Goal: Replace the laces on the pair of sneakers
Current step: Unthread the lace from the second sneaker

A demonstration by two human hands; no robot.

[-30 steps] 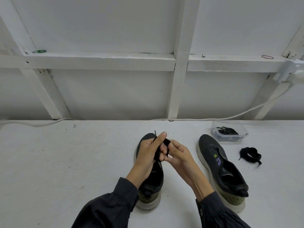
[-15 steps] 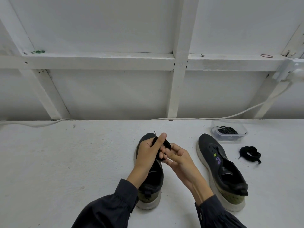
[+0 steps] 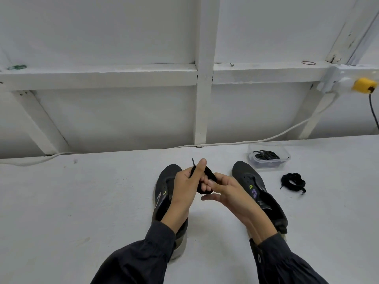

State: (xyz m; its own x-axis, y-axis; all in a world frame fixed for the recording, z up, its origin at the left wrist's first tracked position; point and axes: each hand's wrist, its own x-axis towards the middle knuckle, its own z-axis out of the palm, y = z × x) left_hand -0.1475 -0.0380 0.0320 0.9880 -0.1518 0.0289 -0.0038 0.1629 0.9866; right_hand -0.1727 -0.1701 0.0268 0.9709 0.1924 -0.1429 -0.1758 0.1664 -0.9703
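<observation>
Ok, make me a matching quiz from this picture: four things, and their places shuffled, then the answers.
1. wound lace
2. clear tub
3. yellow plug
4. loose lace coil

A. far right, at the white socket
B. on the table, right of the right sneaker
C. held over the left sneaker
D. behind the right sneaker, dark laces inside

Pairs: 1-C, 2-D, 3-A, 4-B.

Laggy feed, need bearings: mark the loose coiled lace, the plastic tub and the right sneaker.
Loose coiled lace (image 3: 292,182), head view, coil's middle.
Plastic tub (image 3: 266,147), head view, far wall.
Right sneaker (image 3: 244,171), head view, toe.
</observation>
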